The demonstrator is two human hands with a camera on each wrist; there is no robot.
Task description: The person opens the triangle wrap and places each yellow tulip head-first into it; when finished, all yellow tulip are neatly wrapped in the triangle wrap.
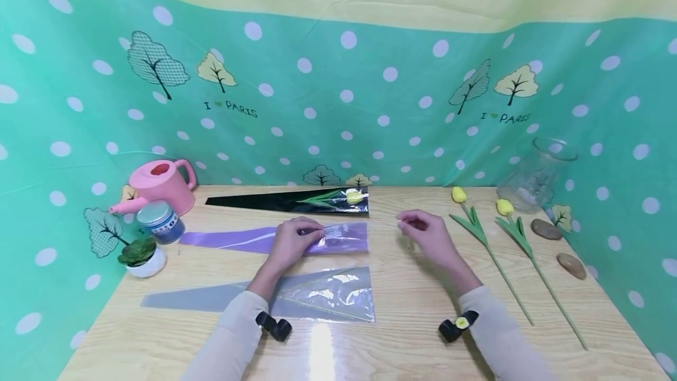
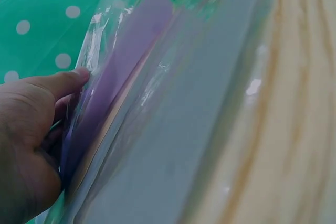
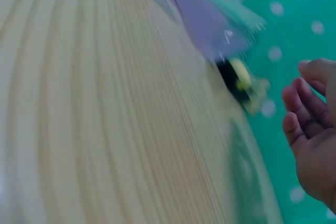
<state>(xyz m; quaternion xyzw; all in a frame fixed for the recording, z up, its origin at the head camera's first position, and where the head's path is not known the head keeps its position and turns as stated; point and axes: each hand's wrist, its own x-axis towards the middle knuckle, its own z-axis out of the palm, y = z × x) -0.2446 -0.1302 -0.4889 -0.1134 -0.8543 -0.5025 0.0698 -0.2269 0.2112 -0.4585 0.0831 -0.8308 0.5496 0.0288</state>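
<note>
My left hand [image 1: 292, 244] pinches the clear front film of a purple flower sleeve [image 1: 353, 237]; in the left wrist view the film [image 2: 94, 51] stands away from the purple backing. My right hand [image 1: 431, 237] hovers to the right of that sleeve's wide end, fingers loosely bent, holding nothing. Behind lies a black flower sleeve [image 1: 254, 201] with a yellow tulip [image 1: 353, 196] inside. Nearer the front is a grey sleeve [image 1: 338, 296], partly under my left forearm. Two loose yellow tulips, one inner [image 1: 486, 242] and one outer [image 1: 530, 254], lie right of my right hand.
At the left stand a pink watering can [image 1: 166, 190], a blue jar [image 1: 164, 225] and a potted succulent [image 1: 143, 257]. A clear glass vase [image 1: 536, 178] stands at the back right, near two brown stones, one behind [image 1: 546, 229] and one in front [image 1: 571, 266]. A polka-dot cloth [image 1: 328, 87] encloses the table.
</note>
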